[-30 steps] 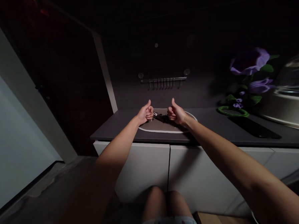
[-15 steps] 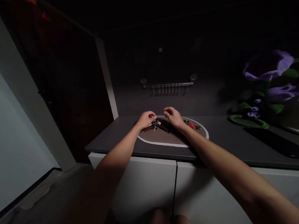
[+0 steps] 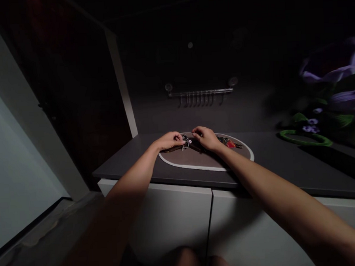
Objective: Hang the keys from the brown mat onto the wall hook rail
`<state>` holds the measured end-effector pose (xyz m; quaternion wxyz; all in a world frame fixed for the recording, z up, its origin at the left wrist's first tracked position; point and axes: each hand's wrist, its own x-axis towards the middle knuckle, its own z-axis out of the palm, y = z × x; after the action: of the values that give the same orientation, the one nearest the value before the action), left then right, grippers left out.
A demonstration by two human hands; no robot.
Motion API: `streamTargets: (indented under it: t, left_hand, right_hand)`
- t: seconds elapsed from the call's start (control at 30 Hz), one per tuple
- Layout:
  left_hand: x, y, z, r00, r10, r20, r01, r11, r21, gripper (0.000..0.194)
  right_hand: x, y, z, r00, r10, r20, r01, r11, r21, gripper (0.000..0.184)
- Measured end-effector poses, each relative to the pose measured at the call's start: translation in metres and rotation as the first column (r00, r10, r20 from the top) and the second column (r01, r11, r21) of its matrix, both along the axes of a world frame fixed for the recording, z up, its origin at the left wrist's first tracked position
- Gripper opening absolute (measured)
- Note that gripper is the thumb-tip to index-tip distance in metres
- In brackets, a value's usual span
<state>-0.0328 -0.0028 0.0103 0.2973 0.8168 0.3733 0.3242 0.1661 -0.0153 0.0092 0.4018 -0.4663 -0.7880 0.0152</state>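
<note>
Over an oval brown mat with a white rim [image 3: 194,164], my left hand [image 3: 169,141] is closed, thumb and fingers pinching a metal key ring [image 3: 186,144] with small keys or charms. Dark brown strap-like pieces lie under and beside the ring. My right hand [image 3: 207,139] is just to the right, its fingers curled in a pinch; what they hold, if anything, is too small to make out. Close by the right wrist lies a red item [image 3: 231,144] among dark and metallic bits, partly covered by that hand.
The mat lies on a dark countertop [image 3: 131,159] above white cabinet doors [image 3: 176,216]. A clear rail with several hooks [image 3: 203,92] is fixed to the wall behind. Purple flowers [image 3: 346,100] and a green ring [image 3: 305,138] stand at the right. A dark door is at the left.
My right hand has lowered slightly and its fingers have curled in more. My left hand stays at the key ring. The whole view has shifted a little.
</note>
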Motion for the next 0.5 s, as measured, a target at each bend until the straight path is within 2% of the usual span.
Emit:
streamTargets:
  t: [0.13,0.27,0.33,0.43,0.5]
  left_hand:
    - [-0.001,0.004,-0.003,0.998,0.021,-0.063,-0.018,0.999,0.036,0.023]
    - [0.001,0.009,-0.003,0.995,0.068,-0.078,-0.056,0.986,0.155,0.021]
    - [0.002,0.011,-0.001,0.992,0.106,-0.067,-0.086,0.963,0.257,0.019]
    - [0.004,0.012,0.002,0.984,0.175,-0.017,-0.153,0.899,0.41,0.016]
    - [0.006,0.011,0.004,0.983,0.181,0.021,-0.172,0.883,0.438,0.015]
  right_hand:
    - [-0.001,0.003,-0.001,1.0,0.008,0.017,-0.008,1.0,0.002,0.016]
    - [-0.002,0.004,0.0,1.0,-0.001,0.017,0.001,1.0,0.006,0.016]
    - [-0.003,0.004,0.001,1.0,-0.004,0.016,0.004,1.0,0.006,0.016]
    - [-0.005,0.003,0.001,1.0,0.007,0.023,-0.008,1.0,0.017,0.015]
    - [-0.006,0.004,0.001,0.999,0.016,0.03,-0.017,0.999,0.029,0.015]
